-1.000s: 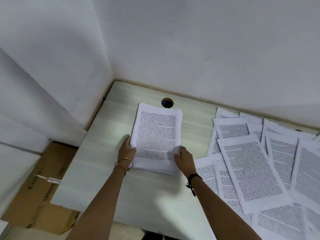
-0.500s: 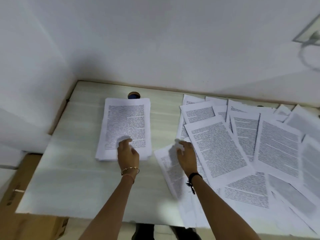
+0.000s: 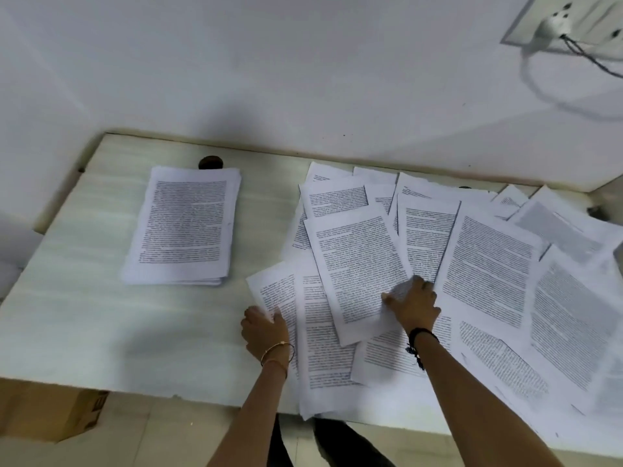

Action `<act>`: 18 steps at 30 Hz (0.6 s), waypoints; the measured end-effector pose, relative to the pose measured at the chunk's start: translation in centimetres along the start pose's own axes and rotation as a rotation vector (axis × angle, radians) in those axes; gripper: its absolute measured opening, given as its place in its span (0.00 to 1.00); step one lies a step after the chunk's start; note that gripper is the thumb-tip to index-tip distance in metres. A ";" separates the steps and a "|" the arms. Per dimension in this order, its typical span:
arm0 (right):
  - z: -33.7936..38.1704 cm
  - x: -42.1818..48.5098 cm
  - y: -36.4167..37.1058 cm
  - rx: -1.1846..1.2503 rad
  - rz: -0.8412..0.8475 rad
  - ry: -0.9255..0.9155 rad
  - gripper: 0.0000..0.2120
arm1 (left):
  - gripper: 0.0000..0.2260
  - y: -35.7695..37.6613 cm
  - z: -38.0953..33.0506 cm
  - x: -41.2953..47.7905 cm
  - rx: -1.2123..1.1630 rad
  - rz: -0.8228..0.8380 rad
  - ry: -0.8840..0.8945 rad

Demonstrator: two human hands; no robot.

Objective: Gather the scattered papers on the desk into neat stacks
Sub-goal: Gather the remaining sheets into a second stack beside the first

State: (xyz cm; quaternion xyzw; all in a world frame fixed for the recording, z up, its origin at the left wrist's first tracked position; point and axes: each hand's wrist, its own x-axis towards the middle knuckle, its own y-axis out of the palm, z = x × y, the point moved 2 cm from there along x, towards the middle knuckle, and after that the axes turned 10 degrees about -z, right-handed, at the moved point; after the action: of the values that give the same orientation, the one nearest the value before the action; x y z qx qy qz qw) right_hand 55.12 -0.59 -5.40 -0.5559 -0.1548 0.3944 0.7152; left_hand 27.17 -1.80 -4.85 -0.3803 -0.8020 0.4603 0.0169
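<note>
A neat stack of printed pages (image 3: pixel 185 227) lies on the left half of the pale desk (image 3: pixel 67 298). Many loose printed sheets (image 3: pixel 488 264) overlap in a heap across the middle and right of the desk. My left hand (image 3: pixel 264 330), with a thin gold bangle, rests flat on the left edge of the leftmost loose sheet (image 3: pixel 273 294). My right hand (image 3: pixel 413 305), with a dark wrist band, presses its spread fingers on the lower right corner of the top central sheet (image 3: pixel 357 264). Neither hand lifts a sheet.
A round cable hole (image 3: pixel 210 162) sits at the desk's back edge behind the stack. A cardboard box (image 3: pixel 43 411) stands on the floor at the lower left. A wall socket with a plug and cable (image 3: pixel 556 28) is at the upper right. White walls enclose the desk's back and left.
Both hands left the neat stack and moved right onto the loose sheets. The view swung right, showing more scattered pages and the wall socket.
</note>
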 end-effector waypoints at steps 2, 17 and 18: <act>0.0 0.0 -0.1 0.096 0.031 -0.046 0.35 | 0.17 0.7 0.2 -0.4 0.011 0.019 0.061; -2.2 -6.0 1.8 0.130 0.025 -0.480 0.27 | 0.24 4.4 -3.2 -2.9 -0.228 0.496 0.128; -2.4 -5.8 1.2 0.163 -0.020 -0.455 0.27 | 0.23 4.4 -3.3 -2.6 -0.187 0.511 0.137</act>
State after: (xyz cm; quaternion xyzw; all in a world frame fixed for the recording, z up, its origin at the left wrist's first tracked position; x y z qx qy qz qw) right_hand 52.48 -6.36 -6.04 -0.3915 -0.2849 0.5134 0.7085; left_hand 32.85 0.23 -5.41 -0.6003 -0.7161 0.3470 -0.0806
